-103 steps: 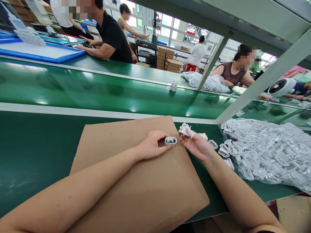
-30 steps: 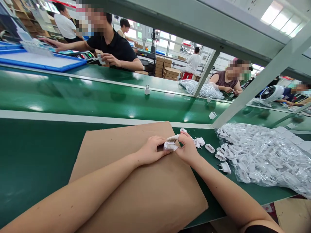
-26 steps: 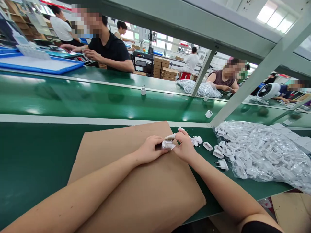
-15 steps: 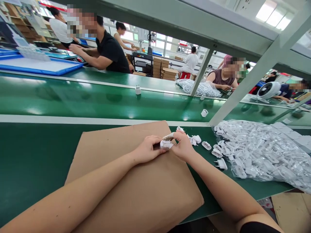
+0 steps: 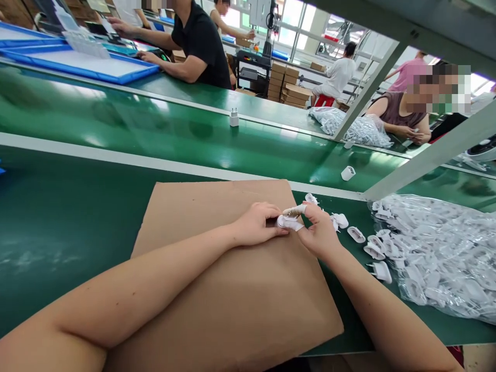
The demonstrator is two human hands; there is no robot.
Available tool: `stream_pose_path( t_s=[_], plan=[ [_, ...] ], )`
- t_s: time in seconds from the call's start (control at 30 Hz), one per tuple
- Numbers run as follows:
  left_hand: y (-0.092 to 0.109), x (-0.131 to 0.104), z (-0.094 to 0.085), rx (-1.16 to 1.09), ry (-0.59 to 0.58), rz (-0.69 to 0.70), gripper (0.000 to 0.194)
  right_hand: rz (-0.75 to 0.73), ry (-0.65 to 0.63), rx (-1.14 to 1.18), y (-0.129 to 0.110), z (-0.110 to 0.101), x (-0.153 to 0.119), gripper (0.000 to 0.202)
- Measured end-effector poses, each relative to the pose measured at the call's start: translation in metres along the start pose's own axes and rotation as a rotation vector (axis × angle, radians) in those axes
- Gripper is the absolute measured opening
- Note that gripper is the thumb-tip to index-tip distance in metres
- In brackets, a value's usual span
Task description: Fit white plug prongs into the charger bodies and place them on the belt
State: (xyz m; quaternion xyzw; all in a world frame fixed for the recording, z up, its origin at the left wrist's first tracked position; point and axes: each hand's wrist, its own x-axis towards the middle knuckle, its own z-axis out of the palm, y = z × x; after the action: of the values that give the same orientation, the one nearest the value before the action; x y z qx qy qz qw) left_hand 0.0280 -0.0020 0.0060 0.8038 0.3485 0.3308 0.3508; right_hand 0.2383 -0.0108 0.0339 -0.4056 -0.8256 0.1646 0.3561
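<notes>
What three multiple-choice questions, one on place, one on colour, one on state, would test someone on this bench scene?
1. Where do both hands meet?
A. over the brown cardboard sheet
B. over the clear plastic bag of white parts
C. on the blue tray

2. What colour is the conveyor belt?
A. grey
B. green
C. black

3. How is the small white plastic charger part held?
A. lying untouched
B. left hand alone
C. left and right hand together

Answers: 1 A, hands rest above cardboard; 2 B, its surface shows glossy green; 3 C, fingers of both hands close on it.
</notes>
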Motion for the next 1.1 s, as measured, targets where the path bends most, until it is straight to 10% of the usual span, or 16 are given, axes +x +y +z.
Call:
stream_pose_path(
  t_s=[0.37,0.73,0.93,1.1],
  plan=[
    [-0.001,-0.001,-0.003,0.04,-0.081,-0.053,0.024,0.004,-0.126,-0.025,-0.006,-0.011,0.003,0.021],
    [-0.007,-0.002,0.005,-0.026,0.089,0.023,0.021,-0.086,0.163,-0.098,0.01,0.027,-0.014,0.03],
    [-0.011,0.004,0.014,-0.318,0.189,-0.163,0.049,0.13,0.345,-0.391,0.045,0.029,-0.013,0.059],
    [-0.023,0.02,-0.019,-0.215,0.329,-0.362,0.04,0.271,0.128,-0.636,0.057,0.034,-0.01,0.04]
  ],
)
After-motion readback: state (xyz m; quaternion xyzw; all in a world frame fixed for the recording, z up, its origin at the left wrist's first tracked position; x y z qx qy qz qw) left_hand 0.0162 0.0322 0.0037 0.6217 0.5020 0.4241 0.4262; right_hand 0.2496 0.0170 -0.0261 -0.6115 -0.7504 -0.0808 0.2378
